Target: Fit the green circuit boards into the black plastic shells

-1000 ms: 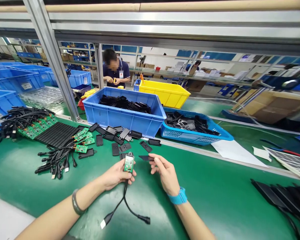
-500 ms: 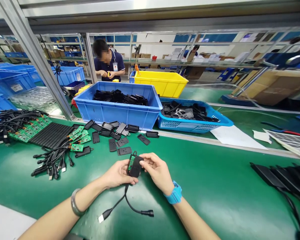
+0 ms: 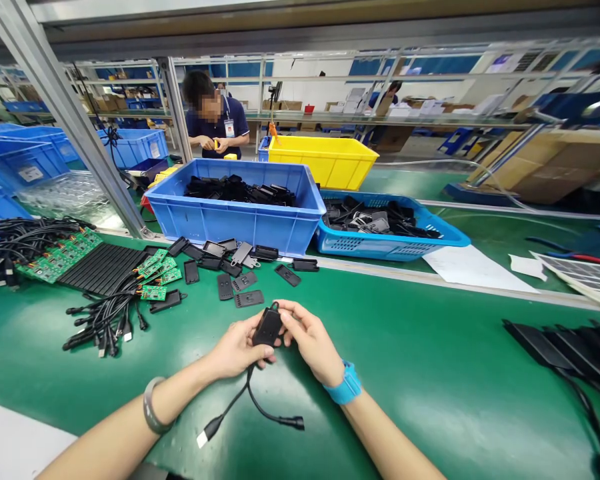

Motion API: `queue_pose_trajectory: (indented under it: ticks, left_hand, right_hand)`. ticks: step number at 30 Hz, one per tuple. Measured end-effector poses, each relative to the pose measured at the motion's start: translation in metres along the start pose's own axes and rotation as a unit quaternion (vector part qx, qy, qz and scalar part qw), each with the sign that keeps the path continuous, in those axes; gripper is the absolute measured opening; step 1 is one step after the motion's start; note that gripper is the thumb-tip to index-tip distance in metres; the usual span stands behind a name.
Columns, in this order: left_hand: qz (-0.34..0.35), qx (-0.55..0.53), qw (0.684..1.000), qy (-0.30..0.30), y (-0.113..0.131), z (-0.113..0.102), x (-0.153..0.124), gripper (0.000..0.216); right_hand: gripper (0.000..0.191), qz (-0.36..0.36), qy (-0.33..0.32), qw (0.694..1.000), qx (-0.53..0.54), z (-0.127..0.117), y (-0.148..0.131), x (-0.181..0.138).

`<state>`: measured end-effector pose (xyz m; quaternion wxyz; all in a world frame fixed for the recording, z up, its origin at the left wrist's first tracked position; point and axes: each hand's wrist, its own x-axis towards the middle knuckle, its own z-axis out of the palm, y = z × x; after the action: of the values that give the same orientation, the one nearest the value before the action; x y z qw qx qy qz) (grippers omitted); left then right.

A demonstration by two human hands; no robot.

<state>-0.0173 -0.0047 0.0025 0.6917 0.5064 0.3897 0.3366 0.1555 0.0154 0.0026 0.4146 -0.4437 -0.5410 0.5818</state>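
Observation:
Between my hands, above the green table, is a small black plastic case (image 3: 269, 327) with its cover lying over the front. My left hand (image 3: 240, 348) grips its left side and lower end, thumb across the front. On the right edge and upper corner, my right hand (image 3: 307, 337) pinches the same case. A forked black cable (image 3: 250, 385) hangs from its lower end, one branch ending in a USB plug (image 3: 206, 433), the other in a round connector (image 3: 293, 423). No circuit board shows in the case now. Beyond it lie loose black covers (image 3: 249, 299).
Green circuit boards with cables (image 3: 55, 257) are piled at left. A blue bin (image 3: 230, 223) and a blue basket (image 3: 380, 248) hold black parts. Several cabled black cases (image 3: 545, 347) lie at right. A co-worker (image 3: 215, 120) stands across the bench.
The black cover has shifted left over the case, hiding the green board that showed before. My right hand has moved slightly left with it.

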Motion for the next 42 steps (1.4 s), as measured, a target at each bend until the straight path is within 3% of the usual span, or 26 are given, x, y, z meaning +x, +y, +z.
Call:
queue_pose_trajectory:
  ticks: [4,10,14,17,19,21,24,26,28,34,37,39,42]
  left_hand:
    - [0.025,0.045,0.998,0.040,-0.002,0.000,-0.006,0.076]
    - [0.020,0.000,0.999,0.051,-0.011,0.007,-0.003,0.084]
    - [0.048,-0.032,0.998,-0.008,-0.012,0.007,0.001,0.109]
    - [0.115,0.126,0.985,-0.004,0.003,-0.012,0.000,0.097]
    - [0.163,0.311,0.932,0.087,0.020,-0.035,-0.003,0.070]
    - [0.142,0.494,0.830,0.218,0.039,-0.063,-0.010,0.053]
    - [-0.010,0.671,0.631,0.389,0.062,-0.104,-0.027,0.046]
    - [-0.103,0.716,0.541,0.429,0.071,-0.125,-0.042,0.035]
    - [-0.152,0.724,0.514,0.435,0.077,-0.139,-0.055,0.028]
    - [-0.150,0.710,0.553,0.409,0.077,-0.155,-0.069,0.031]
    - [-0.165,0.715,0.556,0.390,0.077,-0.155,-0.070,0.025]
    - [-0.128,0.699,0.557,0.430,0.080,-0.154,-0.071,0.017]
    - [0.040,0.608,0.521,0.598,0.086,-0.149,-0.071,0.018]
  right_hand:
    - [0.041,-0.013,-0.039,0.997,-0.059,-0.002,-0.002,0.001]
    - [0.039,-0.058,0.017,0.977,-0.203,0.008,0.001,-0.005]
    - [0.066,-0.157,0.063,0.903,-0.394,0.017,0.007,-0.010]
    - [0.064,-0.185,0.065,0.837,-0.510,-0.001,0.009,-0.005]
    - [0.061,-0.177,0.094,0.779,-0.595,-0.027,0.011,0.001]
    - [0.060,-0.134,0.132,0.720,-0.668,-0.056,0.016,0.007]
    - [0.060,-0.087,0.177,0.659,-0.726,-0.085,0.022,0.009]
    - [0.057,-0.096,0.199,0.638,-0.738,-0.086,0.022,0.008]
    - [0.051,-0.123,0.195,0.643,-0.731,-0.074,0.018,0.006]
    - [0.042,-0.155,0.082,0.755,-0.632,-0.036,0.018,0.005]
    - [0.042,-0.146,0.052,0.787,-0.597,-0.033,0.021,0.003]
    - [0.041,-0.146,0.047,0.804,-0.574,-0.032,0.020,0.001]
    - [0.038,-0.155,0.033,0.850,-0.501,-0.027,0.011,-0.001]
